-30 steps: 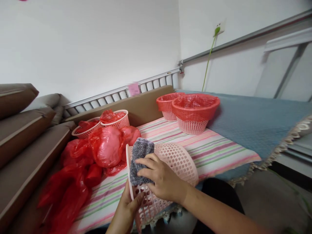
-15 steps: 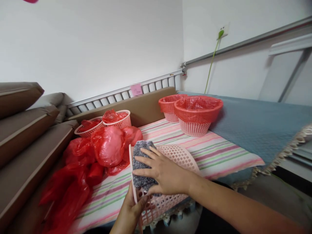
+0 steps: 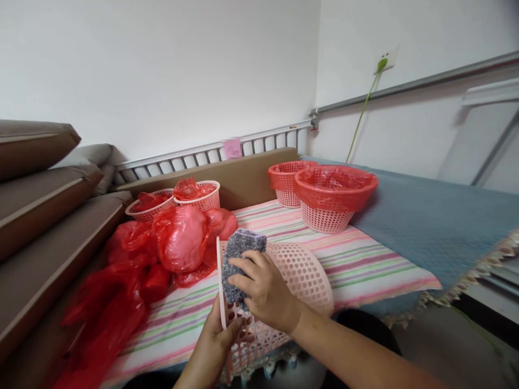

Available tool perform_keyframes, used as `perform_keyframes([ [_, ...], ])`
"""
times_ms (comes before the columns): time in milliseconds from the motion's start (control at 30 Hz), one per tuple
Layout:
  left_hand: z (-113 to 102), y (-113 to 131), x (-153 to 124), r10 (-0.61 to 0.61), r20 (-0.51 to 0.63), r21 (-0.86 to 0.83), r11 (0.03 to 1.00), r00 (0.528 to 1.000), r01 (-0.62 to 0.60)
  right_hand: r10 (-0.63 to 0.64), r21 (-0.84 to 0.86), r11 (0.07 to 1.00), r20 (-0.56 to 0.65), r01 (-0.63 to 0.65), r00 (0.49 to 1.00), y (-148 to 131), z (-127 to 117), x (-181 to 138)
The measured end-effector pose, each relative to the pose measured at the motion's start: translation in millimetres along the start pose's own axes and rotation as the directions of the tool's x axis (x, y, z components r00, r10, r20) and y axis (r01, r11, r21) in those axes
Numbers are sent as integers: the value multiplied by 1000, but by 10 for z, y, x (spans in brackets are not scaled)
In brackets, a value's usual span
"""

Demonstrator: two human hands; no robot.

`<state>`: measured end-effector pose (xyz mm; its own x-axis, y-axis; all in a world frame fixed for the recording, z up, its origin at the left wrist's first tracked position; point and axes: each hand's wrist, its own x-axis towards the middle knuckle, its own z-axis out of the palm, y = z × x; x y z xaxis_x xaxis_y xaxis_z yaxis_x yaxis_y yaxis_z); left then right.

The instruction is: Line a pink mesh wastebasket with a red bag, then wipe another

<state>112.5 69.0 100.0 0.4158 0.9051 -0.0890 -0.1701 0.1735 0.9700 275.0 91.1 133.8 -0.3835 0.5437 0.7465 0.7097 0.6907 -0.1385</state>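
A pale pink perforated plastic basket (image 3: 304, 270) lies tipped on its side at the near edge of the striped cloth, its rim facing left. My left hand (image 3: 217, 329) grips the rim from below, with the thumb on the outer wall. Against the basket's upper side, my right hand (image 3: 265, 292) holds a grey speckled cloth (image 3: 239, 259) under curled fingers. Part of the cloth stands up above the knuckles. The fingers of my left hand inside the basket are hidden.
Red plastic bags (image 3: 180, 237) are heaped to the left, before two pink baskets (image 3: 208, 200) with red bags in them. Two red-lined baskets (image 3: 328, 216) stand at the back right. Brown cushions (image 3: 48, 189) are stacked at left. A striped cloth (image 3: 365, 259) covers the blue surface (image 3: 421, 210).
My right hand's fingers have gone from spread flat to curled around the grey cloth, whose top edge has lifted. The left hand keeps the rim. The camera view has shifted slightly.
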Motion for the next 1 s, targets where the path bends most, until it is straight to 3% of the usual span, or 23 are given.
perform_keyframes([
  [233, 21, 28, 0, 13, 24, -1, 1000, 1000, -13, -23, 154, 988, 303, -25, 953, 20, -283, -11],
  [367, 32, 18, 3, 2, -13, -32, 999, 1000, -3, 37, 164, 981, 376, -105, 926, 69, -347, 10],
  [500, 4, -23, 10, -6, -34, -50, 999, 999, 4, 80, 145, 980, 323, -133, 943, 52, -216, -18],
  [767, 9, -68, 72, 20, -100, -55, 998, 995, -26, 102, 165, 981, 32, -106, 994, 94, 68, 45],
  [900, 9, -109, 68, 27, -139, -27, 999, 990, -31, 25, 129, 991, 8, -26, 1000, 39, 116, 79],
  [1000, 9, -92, 37, 41, -108, 9, 999, 993, -40, -88, 87, 993, 70, 82, 994, -31, 47, 20],
])
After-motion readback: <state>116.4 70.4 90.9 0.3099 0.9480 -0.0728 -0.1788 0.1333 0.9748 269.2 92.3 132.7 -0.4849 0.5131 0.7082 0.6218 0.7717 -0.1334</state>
